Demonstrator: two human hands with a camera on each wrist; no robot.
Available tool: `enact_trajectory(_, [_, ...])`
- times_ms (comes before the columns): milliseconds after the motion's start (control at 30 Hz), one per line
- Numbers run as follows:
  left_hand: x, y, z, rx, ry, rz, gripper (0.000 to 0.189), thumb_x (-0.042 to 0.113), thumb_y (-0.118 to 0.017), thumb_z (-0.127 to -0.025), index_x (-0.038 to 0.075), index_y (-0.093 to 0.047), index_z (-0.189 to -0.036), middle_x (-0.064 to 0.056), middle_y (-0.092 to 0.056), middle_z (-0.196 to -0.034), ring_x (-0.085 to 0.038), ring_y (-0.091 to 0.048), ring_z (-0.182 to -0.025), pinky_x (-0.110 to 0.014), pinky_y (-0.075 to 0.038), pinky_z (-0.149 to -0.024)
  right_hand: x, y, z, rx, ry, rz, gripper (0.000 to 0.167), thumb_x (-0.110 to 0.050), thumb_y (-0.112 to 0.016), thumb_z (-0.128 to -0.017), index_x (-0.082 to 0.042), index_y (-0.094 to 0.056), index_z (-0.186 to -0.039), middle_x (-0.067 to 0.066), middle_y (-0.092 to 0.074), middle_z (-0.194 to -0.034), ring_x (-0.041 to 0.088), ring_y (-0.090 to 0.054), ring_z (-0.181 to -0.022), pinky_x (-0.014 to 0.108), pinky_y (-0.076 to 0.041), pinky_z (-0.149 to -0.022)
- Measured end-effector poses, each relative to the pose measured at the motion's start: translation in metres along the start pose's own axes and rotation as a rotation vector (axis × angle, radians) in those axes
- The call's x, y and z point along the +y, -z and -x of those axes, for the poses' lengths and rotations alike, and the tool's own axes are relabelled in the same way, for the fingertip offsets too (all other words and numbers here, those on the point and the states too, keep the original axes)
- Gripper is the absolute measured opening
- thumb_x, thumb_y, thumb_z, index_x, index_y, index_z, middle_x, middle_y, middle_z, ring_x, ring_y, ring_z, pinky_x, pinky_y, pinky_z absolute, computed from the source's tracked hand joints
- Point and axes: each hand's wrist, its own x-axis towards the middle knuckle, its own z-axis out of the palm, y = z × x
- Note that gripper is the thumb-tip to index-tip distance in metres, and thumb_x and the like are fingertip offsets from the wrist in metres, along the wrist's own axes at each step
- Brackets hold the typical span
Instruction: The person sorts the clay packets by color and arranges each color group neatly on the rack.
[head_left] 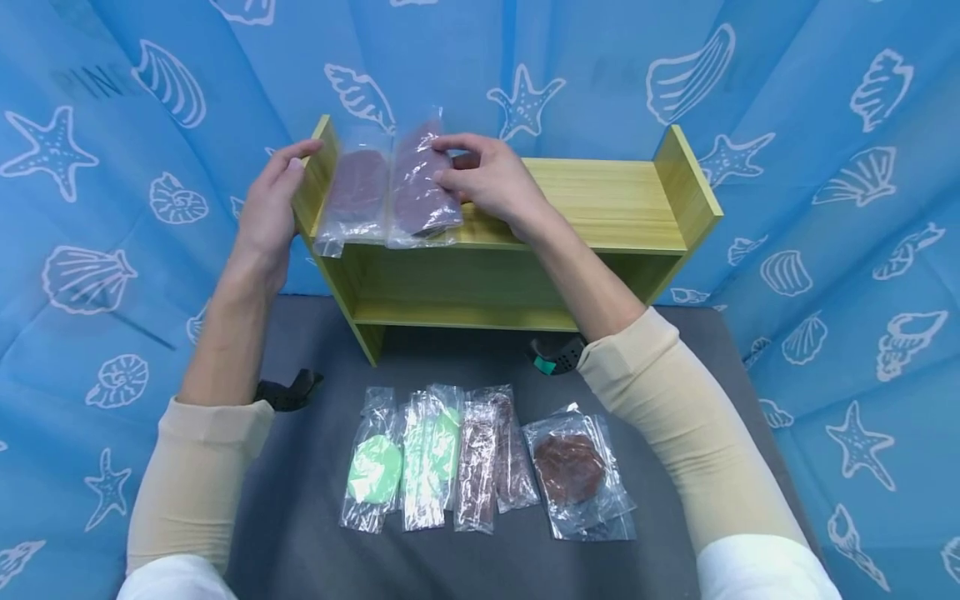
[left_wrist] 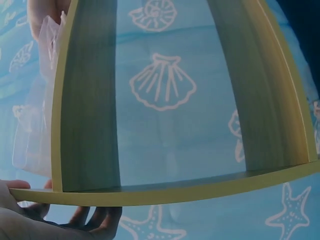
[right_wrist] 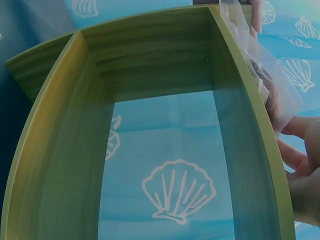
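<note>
A two-tier wooden shelf (head_left: pixel 600 200) stands at the back. On the left of its upper board, two clear plastic bags with flat purple pieces stand side by side. My left hand (head_left: pixel 267 208) grips the shelf's left end panel; in the left wrist view its fingers (left_wrist: pixel 107 222) curl around that panel (left_wrist: pixel 175 192). My right hand (head_left: pixel 498 183) pinches the right-hand purple bag (head_left: pixel 420 187) near its right edge. The left-hand purple bag (head_left: pixel 358 192) leans near the end panel. In the right wrist view, the fingers meet the clear bag (right_wrist: pixel 290 97) beside the upper board.
On the dark table (head_left: pixel 300 517) in front lie bagged light green pieces (head_left: pixel 375 471), narrow bags with brown contents (head_left: pixel 476 467) and a bag with a round brown piece (head_left: pixel 570 468). A blue shell-patterned cloth (head_left: pixel 825 250) hangs behind the shelf and at both sides.
</note>
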Motion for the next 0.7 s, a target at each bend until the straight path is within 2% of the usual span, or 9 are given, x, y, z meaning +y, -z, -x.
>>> enact_trajectory(133, [-0.0043, 0.0011, -0.0003, 0.015, -0.055, -0.042, 0.039, 0.032, -0.035, -0.108, 0.023, -0.055, -0.140, -0.004, -0.040, -0.144, -0.022, -0.040, -0.122, -0.037, -0.033, -0.099, -0.0014, -0.0007, -0.0020, 0.009, -0.012, 0.109, 0.046, -0.014, -0.071, -0.093, -0.018, -0.060, -0.137, 0.006, -0.064, -0.120, 0.017, -0.065, -0.090, 0.027, -0.053, -0.079])
enact_trajectory(267, [-0.0074, 0.0023, -0.0002, 0.010, -0.108, -0.052, 0.039, 0.030, -0.034, -0.108, 0.022, -0.056, -0.139, -0.004, -0.041, -0.145, -0.021, -0.037, -0.126, -0.036, -0.029, -0.104, -0.0008, -0.0009, -0.0016, 0.032, -0.004, 0.173, 0.042, -0.019, -0.074, -0.091, -0.017, -0.063, -0.132, 0.005, -0.065, -0.109, 0.017, -0.066, -0.085, 0.026, -0.053, -0.077])
enact_trajectory(367, [-0.0082, 0.0031, 0.0006, -0.001, -0.119, -0.054, 0.039, 0.030, -0.033, -0.108, 0.022, -0.056, -0.139, -0.005, -0.041, -0.145, -0.021, -0.038, -0.125, -0.037, -0.029, -0.104, 0.0009, -0.0018, -0.0008, 0.054, 0.011, 0.219, 0.038, -0.021, -0.075, -0.090, -0.016, -0.066, -0.127, 0.004, -0.068, -0.101, 0.014, -0.066, -0.083, 0.025, -0.050, -0.075])
enact_trajectory(467, [-0.0090, 0.0034, 0.0009, -0.006, -0.116, -0.046, 0.039, 0.029, -0.032, -0.108, 0.022, -0.055, -0.140, -0.004, -0.041, -0.145, -0.021, -0.039, -0.124, -0.037, -0.028, -0.103, 0.0030, -0.0018, -0.0002, 0.067, 0.027, 0.266, 0.036, -0.023, -0.075, -0.090, -0.016, -0.068, -0.124, 0.003, -0.070, -0.101, 0.012, -0.065, -0.086, 0.024, -0.047, -0.074])
enact_trajectory(700, [-0.0106, 0.0029, 0.0009, -0.004, -0.110, -0.009, 0.040, 0.028, -0.031, -0.108, 0.024, -0.054, -0.140, -0.002, -0.039, -0.147, -0.020, -0.036, -0.126, -0.036, -0.025, -0.106, 0.0039, -0.0015, 0.0041, 0.070, 0.009, 0.193, 0.033, -0.027, -0.070, -0.095, -0.016, -0.067, -0.126, 0.003, -0.068, -0.109, 0.015, -0.069, -0.087, 0.026, -0.047, -0.081])
